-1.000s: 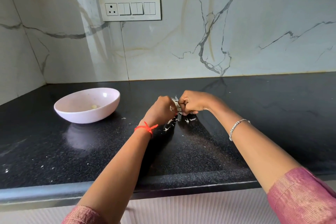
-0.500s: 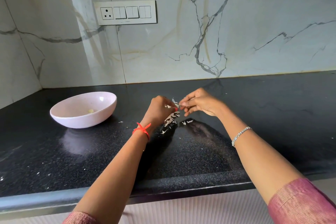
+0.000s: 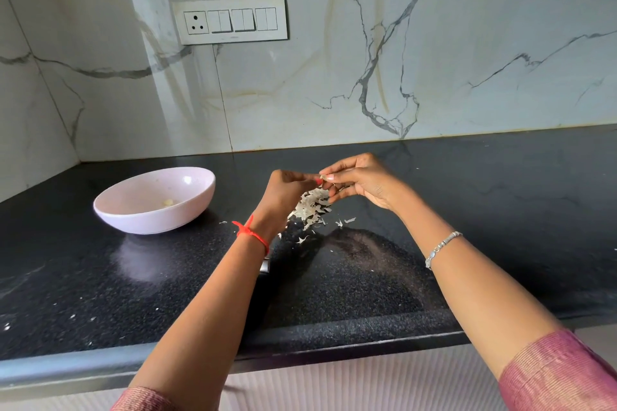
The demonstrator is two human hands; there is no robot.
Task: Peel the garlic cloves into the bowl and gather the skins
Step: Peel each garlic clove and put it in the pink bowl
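The left hand and the right hand meet above the worktop and pinch one small clove between their fingertips. Under them lies a heap of skins (some bits scattered near). The bowl, well to the left, holds a peeled clove.

No legible text or numbers, even on the switch plate

Pink sleeves of fine ribbed weave end near the elbows. A knotted red thread circles the left wrist, and a slim silver bracelet rings the right. One nail on the left hand is painted red.
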